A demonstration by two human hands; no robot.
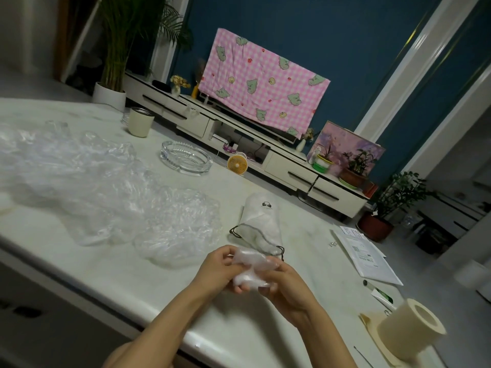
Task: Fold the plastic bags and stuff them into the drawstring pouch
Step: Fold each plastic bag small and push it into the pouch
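Currently held: one folded plastic bag [248, 272], pinched between the curled fingers of left hand [221, 265] and right hand [283, 282] (both grip it). White drawstring pouch [261, 216] lies on the table [308, 219] at 12 o'clock, just beyond the hands; loose clear plastic bags [93, 187] heaped at 10 o'clock.

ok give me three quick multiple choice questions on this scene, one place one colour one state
1. The drawstring pouch lies:
A) on the table just beyond the hands
B) in the ashtray
C) under the tape roll

2. Its cord is:
A) red
B) dark
C) yellow

3. The folded plastic bag is:
A) inside the pouch
B) on the pile
C) held in both hands

Answers:
1 A: it rests on the table past the left hand and right hand.
2 B: dark loops show at its mouth.
3 C: both hands grip it.
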